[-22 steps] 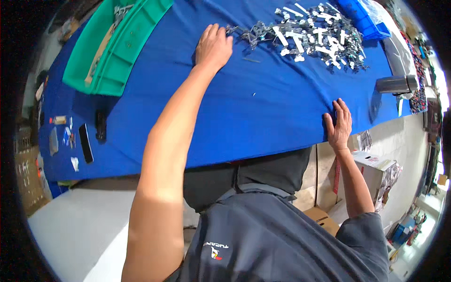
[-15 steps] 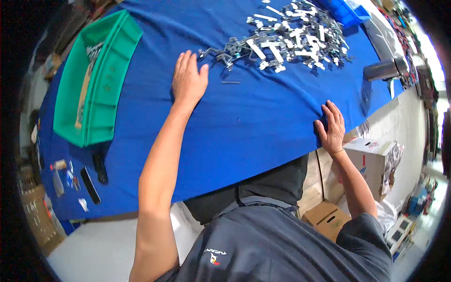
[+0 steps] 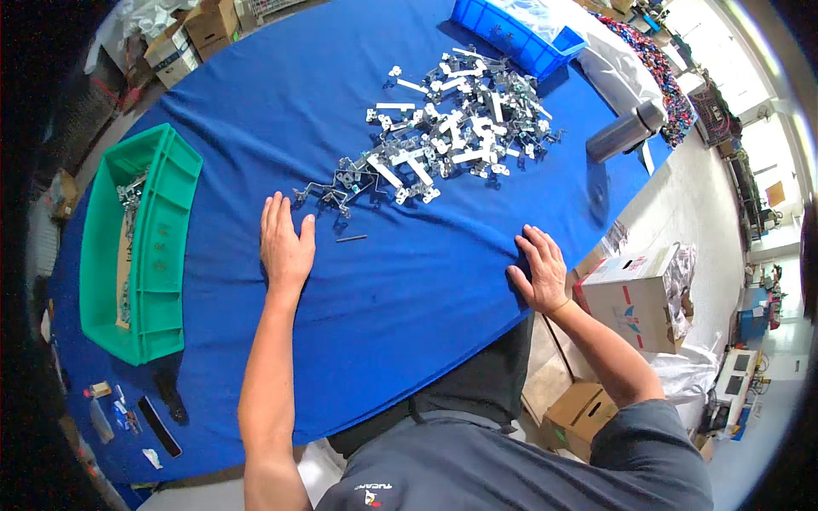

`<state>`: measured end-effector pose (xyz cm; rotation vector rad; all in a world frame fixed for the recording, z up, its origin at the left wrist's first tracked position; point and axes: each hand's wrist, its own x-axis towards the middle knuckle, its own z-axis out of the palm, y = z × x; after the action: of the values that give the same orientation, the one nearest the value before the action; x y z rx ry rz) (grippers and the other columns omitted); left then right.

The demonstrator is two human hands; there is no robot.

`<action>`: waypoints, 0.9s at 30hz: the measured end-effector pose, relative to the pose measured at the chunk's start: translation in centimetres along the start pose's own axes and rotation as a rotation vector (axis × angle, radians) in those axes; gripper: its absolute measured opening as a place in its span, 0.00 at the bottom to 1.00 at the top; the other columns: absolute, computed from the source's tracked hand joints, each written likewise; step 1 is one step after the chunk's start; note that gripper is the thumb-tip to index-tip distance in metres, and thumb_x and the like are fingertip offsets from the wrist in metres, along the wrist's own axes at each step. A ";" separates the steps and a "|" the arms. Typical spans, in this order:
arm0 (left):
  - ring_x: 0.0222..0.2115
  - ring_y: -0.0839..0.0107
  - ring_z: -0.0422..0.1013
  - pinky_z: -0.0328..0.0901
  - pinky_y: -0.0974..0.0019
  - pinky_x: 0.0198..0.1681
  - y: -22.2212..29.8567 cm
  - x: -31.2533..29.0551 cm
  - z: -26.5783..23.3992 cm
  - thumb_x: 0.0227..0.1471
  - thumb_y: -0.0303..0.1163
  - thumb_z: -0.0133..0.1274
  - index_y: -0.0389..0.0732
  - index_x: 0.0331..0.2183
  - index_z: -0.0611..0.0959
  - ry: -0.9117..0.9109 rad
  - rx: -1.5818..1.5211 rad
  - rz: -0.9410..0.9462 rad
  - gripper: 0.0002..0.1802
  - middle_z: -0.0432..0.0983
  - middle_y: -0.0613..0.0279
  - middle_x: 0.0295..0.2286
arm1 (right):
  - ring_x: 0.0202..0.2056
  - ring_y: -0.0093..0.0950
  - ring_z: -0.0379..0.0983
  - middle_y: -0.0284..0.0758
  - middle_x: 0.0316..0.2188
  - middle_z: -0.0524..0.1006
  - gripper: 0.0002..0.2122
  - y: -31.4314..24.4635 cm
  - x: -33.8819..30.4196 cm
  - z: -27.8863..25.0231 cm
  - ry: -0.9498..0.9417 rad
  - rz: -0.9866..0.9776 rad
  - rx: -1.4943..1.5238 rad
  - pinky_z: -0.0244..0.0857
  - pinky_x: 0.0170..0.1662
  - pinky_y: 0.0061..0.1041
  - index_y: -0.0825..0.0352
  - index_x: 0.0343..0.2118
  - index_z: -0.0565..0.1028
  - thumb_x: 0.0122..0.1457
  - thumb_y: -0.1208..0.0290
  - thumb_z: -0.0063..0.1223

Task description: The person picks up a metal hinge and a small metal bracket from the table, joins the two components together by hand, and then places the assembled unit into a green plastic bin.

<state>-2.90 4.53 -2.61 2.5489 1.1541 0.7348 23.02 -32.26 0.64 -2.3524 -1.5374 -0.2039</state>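
Note:
My left hand (image 3: pixel 286 247) lies flat on the blue cloth (image 3: pixel 341 341), empty, fingers stretched forward and thumb apart. Just past its fingertips, to the right, begins a heap of small metal brackets (image 3: pixel 413 166), silvery and dark, mixed with white strips. A thin dark rod (image 3: pixel 351 238) lies by itself between that hand and the heap. My right hand (image 3: pixel 542 271) rests near the table's front edge, its fingers spread on the cloth and nothing in it.
A green bin (image 3: pixel 170 255) with metal parts stands at the left. Below it lie a black flat object (image 3: pixel 160 426) and small odds and ends. At the back is a blue crate (image 3: pixel 545 53); at right, a steel flask (image 3: pixel 626 132). Cardboard boxes (image 3: pixel 639 294) sit beside the table.
The view has tilted and shifted, so the table's contents appear lower and further left. Both hands stay resting on the cloth, and the heap looks unchanged.

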 end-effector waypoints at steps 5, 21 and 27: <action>0.57 0.51 0.65 0.60 0.55 0.61 -0.2 0.4 -1.0 0.55 0.34 0.56 0.30 0.50 0.78 0.135 -0.134 -0.092 0.23 0.68 0.45 0.56 | 0.60 0.46 0.62 0.45 0.58 0.68 0.24 0.9 0.4 0.8 0.043 -0.043 0.001 0.53 0.63 0.44 0.66 0.54 0.72 0.57 0.57 0.56; 0.57 0.47 0.64 0.58 0.51 0.61 18.9 -24.6 4.3 0.57 0.38 0.50 0.34 0.57 0.70 -0.962 -0.755 0.251 0.29 0.69 0.39 0.54 | 0.60 0.44 0.62 0.44 0.57 0.69 0.23 0.6 0.0 1.1 0.115 -0.032 -0.022 0.55 0.63 0.42 0.65 0.52 0.73 0.59 0.55 0.54; 0.42 0.43 0.74 0.65 0.46 0.49 14.1 -22.5 13.8 0.58 0.45 0.48 0.39 0.40 0.82 -0.330 -0.547 0.180 0.19 0.79 0.45 0.41 | 0.60 0.43 0.61 0.43 0.58 0.68 0.24 0.3 0.8 1.4 0.106 -0.024 -0.003 0.54 0.63 0.41 0.64 0.53 0.72 0.59 0.52 0.52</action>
<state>0.86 -21.91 -16.06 2.2052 0.5308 0.5427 23.53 -31.15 -0.46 -2.2874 -1.5169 -0.3308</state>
